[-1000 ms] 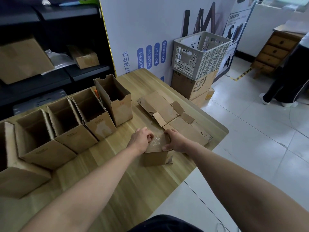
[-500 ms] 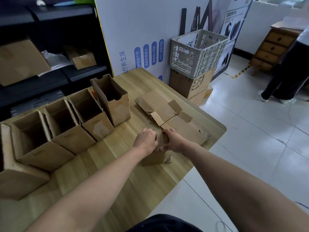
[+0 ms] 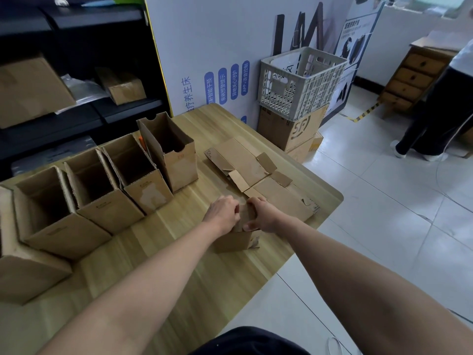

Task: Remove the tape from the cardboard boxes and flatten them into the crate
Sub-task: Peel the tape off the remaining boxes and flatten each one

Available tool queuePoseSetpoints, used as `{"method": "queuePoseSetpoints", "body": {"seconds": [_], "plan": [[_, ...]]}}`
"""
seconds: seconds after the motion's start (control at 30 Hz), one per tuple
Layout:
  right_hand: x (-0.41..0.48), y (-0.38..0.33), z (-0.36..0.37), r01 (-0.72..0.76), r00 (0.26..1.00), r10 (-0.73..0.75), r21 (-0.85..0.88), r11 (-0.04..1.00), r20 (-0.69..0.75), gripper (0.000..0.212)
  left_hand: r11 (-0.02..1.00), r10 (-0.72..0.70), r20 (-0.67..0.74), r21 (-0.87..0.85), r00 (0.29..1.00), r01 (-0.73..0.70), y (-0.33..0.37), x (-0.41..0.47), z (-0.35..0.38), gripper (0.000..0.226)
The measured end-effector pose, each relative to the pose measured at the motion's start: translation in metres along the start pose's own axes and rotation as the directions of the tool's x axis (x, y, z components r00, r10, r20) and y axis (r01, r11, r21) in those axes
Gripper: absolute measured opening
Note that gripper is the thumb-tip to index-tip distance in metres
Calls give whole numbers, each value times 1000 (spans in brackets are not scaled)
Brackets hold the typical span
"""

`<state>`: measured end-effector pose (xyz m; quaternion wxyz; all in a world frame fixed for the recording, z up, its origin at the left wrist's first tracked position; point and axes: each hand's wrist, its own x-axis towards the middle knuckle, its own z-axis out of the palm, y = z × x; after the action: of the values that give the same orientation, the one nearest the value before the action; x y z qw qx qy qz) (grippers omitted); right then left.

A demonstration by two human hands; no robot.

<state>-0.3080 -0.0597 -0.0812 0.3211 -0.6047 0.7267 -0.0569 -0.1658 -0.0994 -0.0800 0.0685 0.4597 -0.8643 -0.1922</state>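
A row of open boxes [image 3: 97, 190] stands on the table [image 3: 153, 252], at ten o'clock from the small box [image 3: 235, 240]. The left hand [image 3: 222, 213] and right hand [image 3: 265, 214] both grip its top, fingers curled. Flattened cardboard [image 3: 245, 162] lies at twelve o'clock; the crate [image 3: 299, 83] sits beyond at one o'clock, on a carton [image 3: 294, 130]

Stockroom or packing corner of commercial premises. At 10 o'clock, black shelving [image 3: 122, 116] holding stored cartons [image 3: 30, 90]. At 12, printed display panel [image 3: 217, 47] with product text. At 1, plastic crate [image 3: 302, 83] stacked on courier carton [image 3: 289, 131]. At 2, tiled floor [image 3: 384, 239], striped hazard tape [image 3: 363, 115], wooden drawer chest [image 3: 412, 78]. At 9, open cardboard boxes [image 3: 102, 196] lined up on wooden worktable [image 3: 179, 265].
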Motion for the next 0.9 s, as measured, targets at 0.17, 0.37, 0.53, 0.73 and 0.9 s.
{"method": "queuePoseSetpoints", "body": {"seconds": [0.17,0.37,0.53,0.73,0.9], "plan": [[-1,0,1,-2,1000,3,8,1000,-11,81,994,5,17,-106,1000,-4,-8,-2,2,9],[-1,0,0,-92,996,91,188,978,13,90,982,-58,-45,-183,997,49,-26,-9,7,33],[-6,-1,1,-246,964,265,375,894,2,82,935,-92,93,-333,991,118,-35,-12,0,54],[1,-19,-18,-284,942,334,598,750,28,46,927,-50,257,-347,965,141,-38,-16,-13,83],[4,-26,-21,-280,945,323,617,735,44,51,914,-70,214,-377,974,148,-36,-19,-19,62]]}}
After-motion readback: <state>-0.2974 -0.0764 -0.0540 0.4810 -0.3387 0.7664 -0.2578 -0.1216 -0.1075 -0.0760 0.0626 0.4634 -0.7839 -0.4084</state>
